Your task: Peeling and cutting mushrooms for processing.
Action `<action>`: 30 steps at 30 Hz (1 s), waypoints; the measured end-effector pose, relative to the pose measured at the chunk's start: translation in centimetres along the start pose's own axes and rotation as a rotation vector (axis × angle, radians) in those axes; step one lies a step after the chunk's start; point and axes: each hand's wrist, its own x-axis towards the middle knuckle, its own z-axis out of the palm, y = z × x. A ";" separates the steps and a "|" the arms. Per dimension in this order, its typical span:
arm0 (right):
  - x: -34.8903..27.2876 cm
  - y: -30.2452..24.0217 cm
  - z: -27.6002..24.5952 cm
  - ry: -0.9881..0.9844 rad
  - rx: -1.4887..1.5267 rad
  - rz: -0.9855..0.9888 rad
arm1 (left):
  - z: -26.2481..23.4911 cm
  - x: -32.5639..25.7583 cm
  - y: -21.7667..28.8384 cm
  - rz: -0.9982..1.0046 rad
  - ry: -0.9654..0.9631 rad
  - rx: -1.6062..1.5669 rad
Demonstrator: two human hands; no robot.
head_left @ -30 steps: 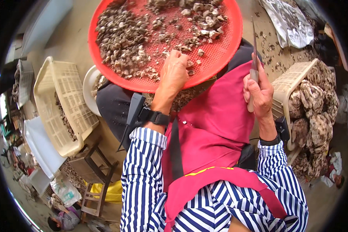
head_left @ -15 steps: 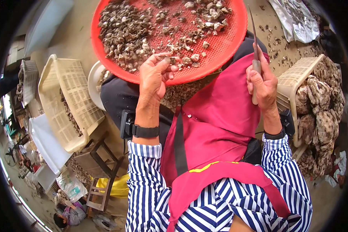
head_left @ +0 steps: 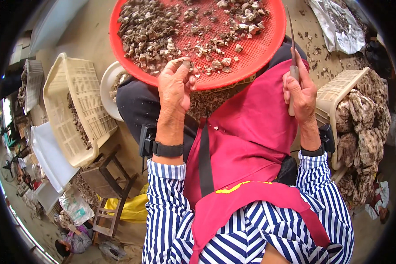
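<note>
Over the red tray's [head_left: 268, 39] near rim, your left hand [head_left: 175, 86] pinches a small shell piece [head_left: 185, 64]; your right hand [head_left: 300, 90] grips a knife [head_left: 291, 53] upright.

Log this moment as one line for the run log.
left hand: pinching small shell piece at red tray rim | right hand: grip shut on knife, blade up | cream basket beside right hand

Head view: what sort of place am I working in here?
Probably an open-air shellfish shucking spot. A red tray of shell pieces sits on the lap, the right hand holds a knife, and a basket heaped with rough oyster-like shells stands on bare ground.
</note>
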 end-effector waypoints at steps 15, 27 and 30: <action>0.0 0.6 -0.9 -0.064 -0.024 -0.010 | 0.1 -3.4 1.4 0.377 -0.239 1.247; -0.1 0.3 -0.3 -0.017 0.118 -0.017 | 4.6 5.4 -5.0 0.627 -0.219 1.626; -0.1 0.4 -0.4 -0.017 0.097 -0.039 | 3.7 5.5 -4.0 0.362 -0.233 1.319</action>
